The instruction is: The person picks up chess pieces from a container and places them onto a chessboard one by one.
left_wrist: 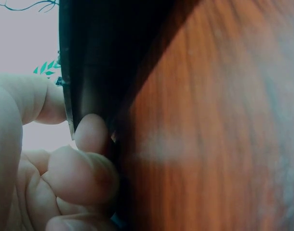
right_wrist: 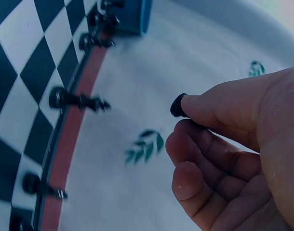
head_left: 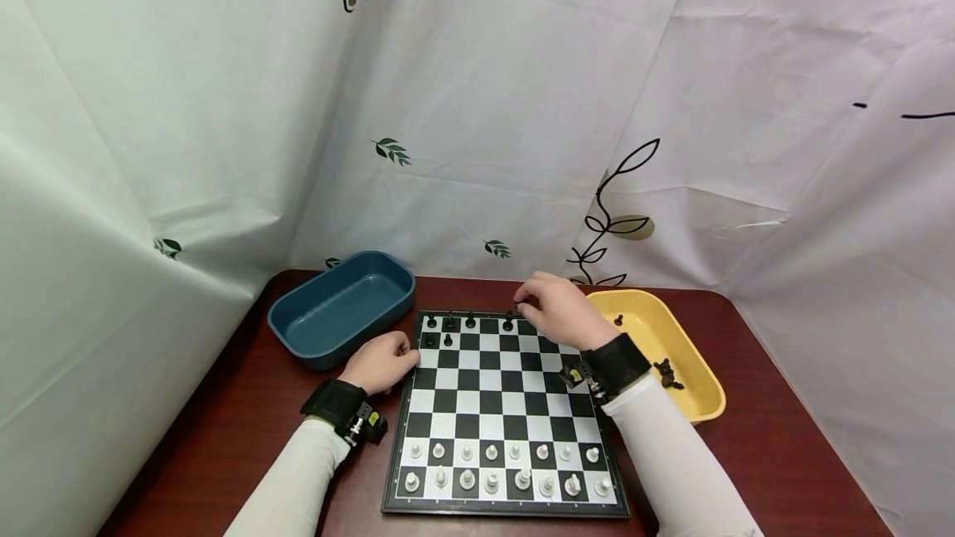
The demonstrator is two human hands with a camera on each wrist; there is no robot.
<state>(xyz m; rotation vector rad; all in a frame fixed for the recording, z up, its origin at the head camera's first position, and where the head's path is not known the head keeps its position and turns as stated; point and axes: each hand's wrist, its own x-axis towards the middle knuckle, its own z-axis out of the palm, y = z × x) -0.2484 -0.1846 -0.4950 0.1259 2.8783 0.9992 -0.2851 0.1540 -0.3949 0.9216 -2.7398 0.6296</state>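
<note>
Where fingers pinch: black piece (right_wrist: 178, 106), axis hidden.

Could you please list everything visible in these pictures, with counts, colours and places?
Chessboard: one, black and white, centre of the table.
White pieces: sixteen, two near rows of the board.
Black pieces on board: about six, far rows; the hand may hide more.
Blue tray: one, left of the board.
Yellow tray: one, right of the board, holding a few dark pieces.
Table: one, reddish-brown wood.
Curtain: white with leaf prints, behind.
Left hand: grips the board's left edge.
Right hand: pinches a black piece over the far row.
</note>
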